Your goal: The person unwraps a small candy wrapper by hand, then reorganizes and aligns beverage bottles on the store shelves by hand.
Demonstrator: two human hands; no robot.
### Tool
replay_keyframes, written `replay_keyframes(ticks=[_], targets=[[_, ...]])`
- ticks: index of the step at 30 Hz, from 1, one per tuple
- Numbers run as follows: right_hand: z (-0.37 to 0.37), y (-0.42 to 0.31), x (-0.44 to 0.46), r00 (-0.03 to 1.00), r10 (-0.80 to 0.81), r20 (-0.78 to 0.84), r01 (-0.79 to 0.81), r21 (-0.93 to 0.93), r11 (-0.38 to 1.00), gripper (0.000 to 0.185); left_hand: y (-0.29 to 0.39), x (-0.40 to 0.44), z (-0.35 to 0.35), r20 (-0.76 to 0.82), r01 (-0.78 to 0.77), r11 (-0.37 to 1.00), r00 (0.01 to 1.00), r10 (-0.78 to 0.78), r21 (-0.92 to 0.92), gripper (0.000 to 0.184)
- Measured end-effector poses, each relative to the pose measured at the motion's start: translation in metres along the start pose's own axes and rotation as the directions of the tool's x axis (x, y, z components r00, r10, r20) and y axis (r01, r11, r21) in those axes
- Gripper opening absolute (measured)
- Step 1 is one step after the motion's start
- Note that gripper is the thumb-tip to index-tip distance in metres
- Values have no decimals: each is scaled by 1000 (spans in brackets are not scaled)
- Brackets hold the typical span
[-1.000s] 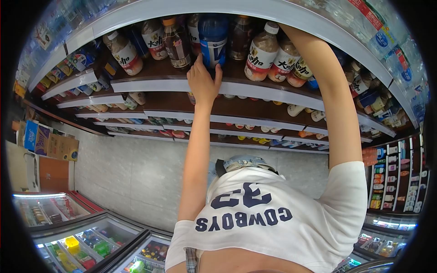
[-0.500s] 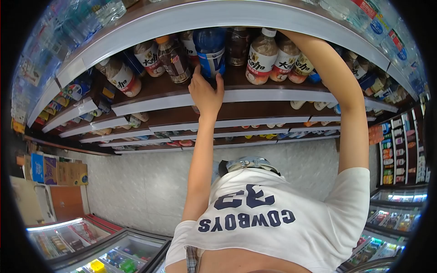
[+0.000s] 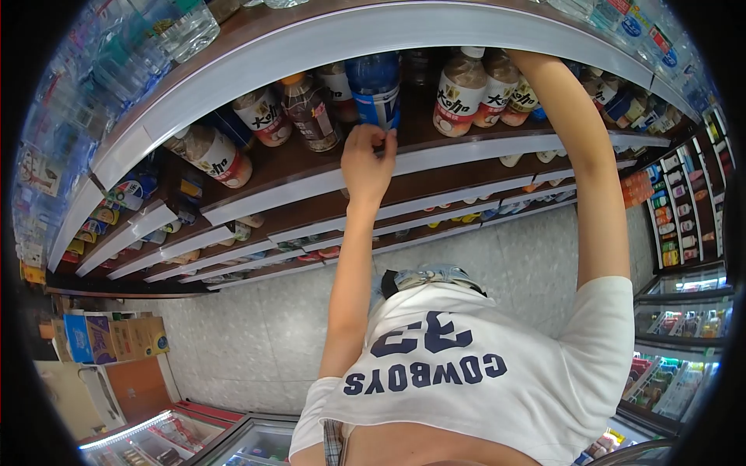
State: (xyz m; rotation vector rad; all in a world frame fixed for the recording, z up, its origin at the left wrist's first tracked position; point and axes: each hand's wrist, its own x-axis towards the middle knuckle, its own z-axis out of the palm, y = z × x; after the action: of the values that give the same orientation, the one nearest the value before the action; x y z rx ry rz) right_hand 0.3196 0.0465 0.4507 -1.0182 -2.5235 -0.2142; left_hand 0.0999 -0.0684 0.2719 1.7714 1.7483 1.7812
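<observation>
the blue bottle [image 3: 374, 87] is stood upright on the shelf [image 3: 423, 141], its label turned outward, seemingly for easy reading. by its base the left hand [image 3: 367, 165] is held, fingers curled with a narrow gap to the thumb — contact cannot be told. the right hand is hidden behind the upper shelf edge [image 3: 373, 33], so its fingers cannot be judged. access from above is blocked by that edge; the left side is crowded by the orange-capped bottle [image 3: 312, 116].

Clocked from left hand [image 3: 368, 165]: bare gap framed at one, passage blocked by blue bottle [image 3: 374, 87] at twelve, orange-capped bottle [image 3: 310, 113] at ten, white-capped bottle [image 3: 458, 95] at two.
</observation>
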Motion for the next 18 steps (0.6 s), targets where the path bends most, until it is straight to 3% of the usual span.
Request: replay_keyframes(ticks=[2, 6, 9, 12, 15, 18], targets=[[6, 0, 18, 1000, 13, 4, -13, -1, 1000, 35, -2, 7, 6, 24, -142, 985, 990, 140, 102, 22], [19, -1, 63, 999, 24, 22, -24, 1, 1000, 36, -10, 16, 14, 82, -108, 989, 992, 100, 98, 23], [22, -4, 69, 999, 39, 3, -39, 23, 999, 36, -8, 19, 23, 115, -119, 972, 989, 97, 202, 22], [14, -6, 50, 994, 57, -90, -51, 62, 997, 36, -7, 19, 32, 187, -258, 889, 962, 200, 379, 35], [7, -9, 14, 962, 106, -251, -76, 127, 989, 37, -7, 17, 30, 200, -229, 907, 966, 165, 354, 46], [16, -20, -25, 862, 215, -458, -116, 235, 965, 37, -8, 13, 18, 155, -286, 930, 955, 255, 232, 47]])
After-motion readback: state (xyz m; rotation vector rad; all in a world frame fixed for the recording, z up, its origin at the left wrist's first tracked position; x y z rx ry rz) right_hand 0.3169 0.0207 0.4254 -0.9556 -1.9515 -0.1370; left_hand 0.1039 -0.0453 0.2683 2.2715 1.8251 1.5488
